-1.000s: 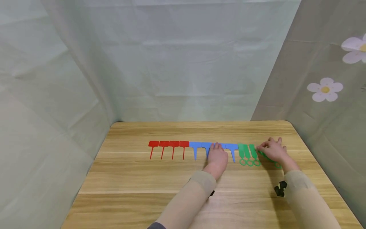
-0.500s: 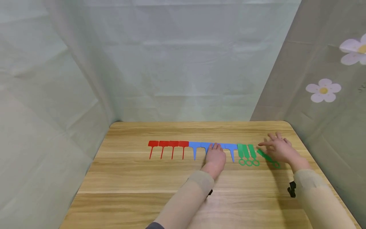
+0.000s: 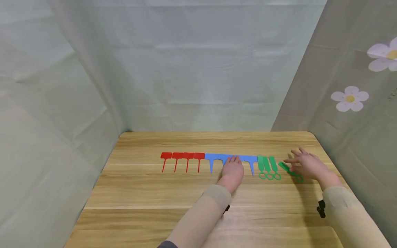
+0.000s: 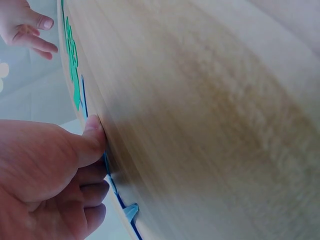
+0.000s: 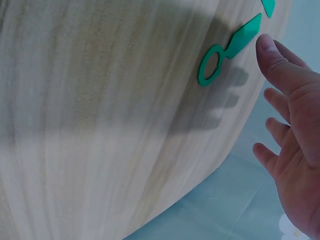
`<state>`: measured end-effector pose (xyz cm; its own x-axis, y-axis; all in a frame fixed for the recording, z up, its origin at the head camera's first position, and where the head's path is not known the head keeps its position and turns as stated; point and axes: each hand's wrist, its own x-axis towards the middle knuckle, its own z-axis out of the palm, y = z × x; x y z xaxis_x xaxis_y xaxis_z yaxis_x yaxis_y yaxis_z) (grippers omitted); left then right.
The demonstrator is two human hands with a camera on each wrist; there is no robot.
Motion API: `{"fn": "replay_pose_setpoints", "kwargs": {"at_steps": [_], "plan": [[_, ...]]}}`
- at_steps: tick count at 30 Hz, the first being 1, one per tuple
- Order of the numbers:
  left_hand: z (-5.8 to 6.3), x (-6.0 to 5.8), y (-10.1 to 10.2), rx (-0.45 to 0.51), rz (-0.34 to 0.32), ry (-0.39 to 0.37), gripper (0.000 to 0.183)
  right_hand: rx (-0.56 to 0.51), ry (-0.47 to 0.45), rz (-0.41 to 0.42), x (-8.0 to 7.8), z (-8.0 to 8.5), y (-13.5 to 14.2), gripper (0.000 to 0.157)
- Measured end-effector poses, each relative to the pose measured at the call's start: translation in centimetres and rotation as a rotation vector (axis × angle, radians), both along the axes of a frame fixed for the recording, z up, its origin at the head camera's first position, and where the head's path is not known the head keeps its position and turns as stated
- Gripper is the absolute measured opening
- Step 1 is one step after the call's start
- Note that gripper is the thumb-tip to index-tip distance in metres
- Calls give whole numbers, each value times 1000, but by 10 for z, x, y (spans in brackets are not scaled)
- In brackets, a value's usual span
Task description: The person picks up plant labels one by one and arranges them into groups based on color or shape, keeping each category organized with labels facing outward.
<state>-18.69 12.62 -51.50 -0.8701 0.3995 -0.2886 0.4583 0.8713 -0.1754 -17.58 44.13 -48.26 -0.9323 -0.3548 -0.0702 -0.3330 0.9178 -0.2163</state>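
My left hand (image 3: pixel 233 172) rests on the row of blue T-shaped plant labels (image 3: pixel 212 157), its fingers lying forward over the middle ones and partly hiding them. In the left wrist view, the thumb is right at the tabletop beside a thin blue edge. Three green tags with ring ends (image 3: pixel 267 164) lie side by side at the right end of the blue row. Apart from them, a fourth green tag (image 5: pixel 242 36) lies slanted on the table. Just over it hovers my right hand (image 3: pixel 307 166), fingers spread and holding nothing.
Several red plant labels (image 3: pixel 188 155) with thin stems continue the row to the left of the blue ones. The wooden table (image 3: pixel 136 196) has pale cloth (image 3: pixel 198 79) hanging behind it and at both sides, with flowers printed on the right.
My right hand let go of the slanted green tag, lifted away to the right with fingers spreading, then lowered slightly. The tag stays slanted on the table. My left hand has hardly moved.
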Motion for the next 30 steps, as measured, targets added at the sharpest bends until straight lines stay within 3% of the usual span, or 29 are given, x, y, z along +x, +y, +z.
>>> {"fn": "replay_pose_setpoints", "kwargs": {"at_steps": [5,14,17,23,30], "plan": [[2,1,-1,9,0,11,58,-18,-23,-30,2,-2,0,40],[1,0,-1,5,3,13,58,50,8,-92,1,-7,-5,41],[2,1,-1,-1,0,7,61,32,-25,-159,1,-6,-9,42],[1,-1,0,16,4,2,59,-6,-123,-368,6,-1,-17,38],[-2,-3,1,34,8,-9,58,61,-105,-472,9,-2,-35,20]]}}
